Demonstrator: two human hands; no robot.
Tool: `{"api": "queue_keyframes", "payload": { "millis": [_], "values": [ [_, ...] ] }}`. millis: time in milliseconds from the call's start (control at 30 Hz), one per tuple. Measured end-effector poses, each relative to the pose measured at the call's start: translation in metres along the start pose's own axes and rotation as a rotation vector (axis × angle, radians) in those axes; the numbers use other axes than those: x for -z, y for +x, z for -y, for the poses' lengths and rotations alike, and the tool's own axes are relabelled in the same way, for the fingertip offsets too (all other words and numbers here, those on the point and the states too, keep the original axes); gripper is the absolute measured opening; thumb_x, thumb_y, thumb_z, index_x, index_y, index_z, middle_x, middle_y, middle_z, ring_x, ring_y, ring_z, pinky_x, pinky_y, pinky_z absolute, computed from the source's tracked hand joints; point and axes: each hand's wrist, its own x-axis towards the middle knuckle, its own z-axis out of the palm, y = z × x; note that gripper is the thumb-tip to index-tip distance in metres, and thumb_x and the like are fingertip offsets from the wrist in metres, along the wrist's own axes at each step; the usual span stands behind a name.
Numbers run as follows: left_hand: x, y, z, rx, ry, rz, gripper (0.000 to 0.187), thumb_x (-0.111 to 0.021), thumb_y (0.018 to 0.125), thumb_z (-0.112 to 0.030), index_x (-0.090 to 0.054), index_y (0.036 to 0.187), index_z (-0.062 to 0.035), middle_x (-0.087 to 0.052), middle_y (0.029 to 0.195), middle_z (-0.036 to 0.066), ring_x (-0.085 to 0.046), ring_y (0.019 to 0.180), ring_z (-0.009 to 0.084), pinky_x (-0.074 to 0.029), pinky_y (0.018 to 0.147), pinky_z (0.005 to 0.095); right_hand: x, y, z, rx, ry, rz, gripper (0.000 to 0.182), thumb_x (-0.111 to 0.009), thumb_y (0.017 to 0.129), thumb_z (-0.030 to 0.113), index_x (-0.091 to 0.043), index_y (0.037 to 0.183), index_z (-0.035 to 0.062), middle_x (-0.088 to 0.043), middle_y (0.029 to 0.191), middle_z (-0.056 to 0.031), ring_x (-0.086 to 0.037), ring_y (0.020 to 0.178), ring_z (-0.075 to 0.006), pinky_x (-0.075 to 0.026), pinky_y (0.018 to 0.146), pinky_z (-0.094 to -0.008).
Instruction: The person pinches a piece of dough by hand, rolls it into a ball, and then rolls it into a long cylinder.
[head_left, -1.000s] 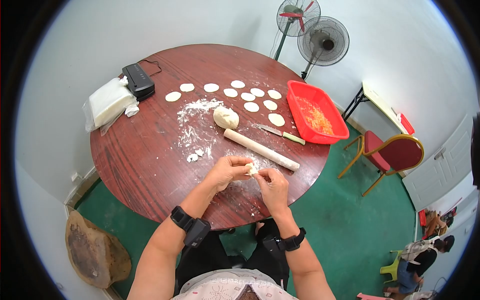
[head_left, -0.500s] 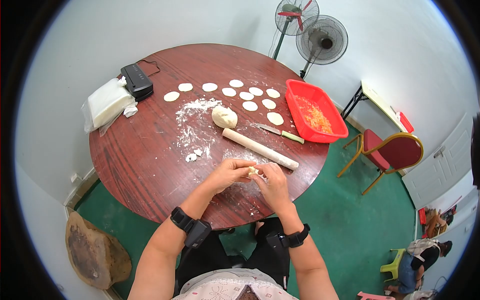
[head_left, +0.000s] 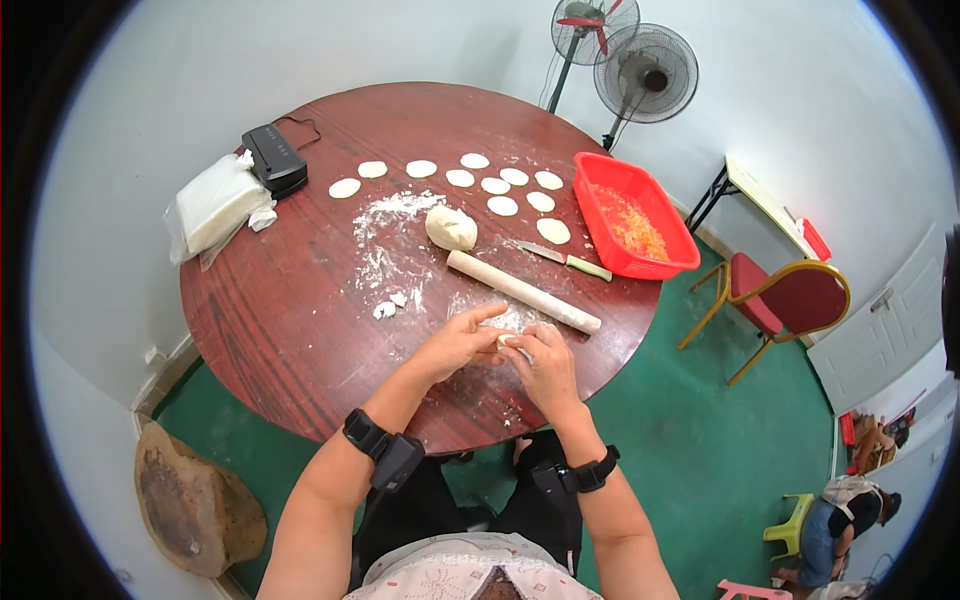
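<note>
My left hand (head_left: 458, 343) and my right hand (head_left: 540, 365) meet over the near edge of the round wooden table (head_left: 290, 320). Between their fingertips they pinch a small piece of dough (head_left: 504, 341). A wooden rolling pin (head_left: 522, 292) lies just beyond my hands. Farther off sit a ball of dough (head_left: 451, 228), a knife with a green handle (head_left: 565, 259) and several flat dough rounds (head_left: 503, 205) in rows. Loose flour (head_left: 395, 212) and small dough scraps (head_left: 389, 306) lie to the left of the pin.
A red tray of shredded filling (head_left: 632, 217) sits at the table's right edge. A black device (head_left: 275, 160) and a plastic bag (head_left: 213, 204) lie at the far left. Two fans (head_left: 640, 70) stand behind; a red chair (head_left: 790, 302) is to the right. A person (head_left: 845, 510) crouches at the far right.
My hands have dropped slightly toward the table and stayed together on the dough piece; my left fingers have stretched out straighter over it.
</note>
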Motion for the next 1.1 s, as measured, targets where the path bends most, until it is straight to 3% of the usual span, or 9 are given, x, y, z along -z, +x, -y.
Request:
{"api": "queue_keyframes", "payload": {
  "millis": [233, 333, 533, 633, 733, 867, 1100],
  "values": [
    [-0.004, -0.002, -0.007, 0.028, -0.072, -0.004, 0.049, -0.052, 0.089, -0.014, -0.033, 0.131, 0.0012, -0.058, 0.111, 0.012, -0.06, 0.092, 0.0155, -0.053, 0.077, 0.0291, -0.002, -0.003, -0.001, 0.04, 0.007, -0.124, 0.009, -0.067, 0.069, 0.007, -0.062, 0.075, 0.0023, -0.057, 0.078, -0.0102, -0.055, 0.074, -0.0272, -0.045, 0.065, -0.035],
    [-0.003, -0.002, -0.008, 0.024, -0.149, 0.029, 0.045, -0.054, 0.088, -0.014, -0.04, 0.127, 0.0006, -0.059, 0.109, 0.01, -0.06, 0.092, 0.0153, -0.053, 0.078, 0.0305, -0.003, -0.005, 0.001, -0.228, 0.306, -0.162, 0.008, -0.067, 0.073, 0.006, -0.063, 0.076, 0.0008, -0.058, 0.076, -0.0085, -0.057, 0.07, -0.0212, -0.045, 0.062, -0.0311],
    [-0.005, -0.001, -0.005, 0.03, -0.171, 0.084, 0.038, -0.059, 0.085, -0.015, -0.05, 0.119, -0.0009, -0.06, 0.105, 0.008, -0.061, 0.092, 0.0147, -0.053, 0.079, 0.0306, 0.0, -0.003, 0.006, -0.485, 0.622, -0.169, 0.009, -0.065, 0.079, 0.007, -0.065, 0.084, -0.0014, -0.059, 0.077, -0.0044, -0.055, 0.066, -0.0096, -0.045, 0.061, -0.0239],
    [-0.003, -0.001, -0.002, 0.038, -0.177, 0.097, 0.037, -0.059, 0.085, -0.015, -0.051, 0.119, -0.001, -0.061, 0.104, 0.008, -0.061, 0.092, 0.0156, -0.053, 0.078, 0.03, -0.001, -0.006, -0.001, -0.447, 0.592, -0.12, 0.011, -0.063, 0.08, 0.006, -0.065, 0.087, -0.0023, -0.06, 0.078, -0.0043, -0.055, 0.069, -0.0095, -0.044, 0.063, -0.022],
    [-0.002, 0.0, -0.003, 0.055, -0.237, 0.072, 0.038, -0.058, 0.085, -0.014, -0.049, 0.12, -0.0003, -0.061, 0.104, 0.01, -0.061, 0.093, 0.0179, -0.053, 0.077, 0.028, 0.0, -0.004, 0.0, -0.486, 0.707, -0.174, 0.012, -0.061, 0.081, 0.005, -0.064, 0.09, -0.0022, -0.06, 0.081, -0.0046, -0.055, 0.071, -0.0091, -0.044, 0.063, -0.021],
    [0.002, 0.001, -0.001, 0.02, -0.33, 0.099, 0.038, -0.056, 0.086, -0.012, -0.048, 0.122, 0.0002, -0.06, 0.106, 0.011, -0.061, 0.095, 0.0202, -0.053, 0.076, 0.0268, 0.003, -0.003, -0.002, -0.402, 0.616, -0.227, 0.014, -0.061, 0.08, 0.005, -0.065, 0.093, 0.0008, -0.06, 0.083, -0.0045, -0.054, 0.07, -0.009, -0.043, 0.061, -0.0221],
    [0.002, 0.001, 0.0, 0.002, -0.31, 0.107, 0.035, -0.055, 0.087, -0.012, -0.05, 0.12, -0.0008, -0.06, 0.103, 0.008, -0.06, 0.089, 0.0147, -0.052, 0.076, 0.0261, 0.01, -0.003, 0.012, -0.278, 0.379, -0.13, 0.019, -0.065, 0.075, 0.004, -0.065, 0.093, 0.0039, -0.059, 0.08, -0.0072, -0.053, 0.065, -0.0144, -0.043, 0.059, -0.025]
  ]
}}
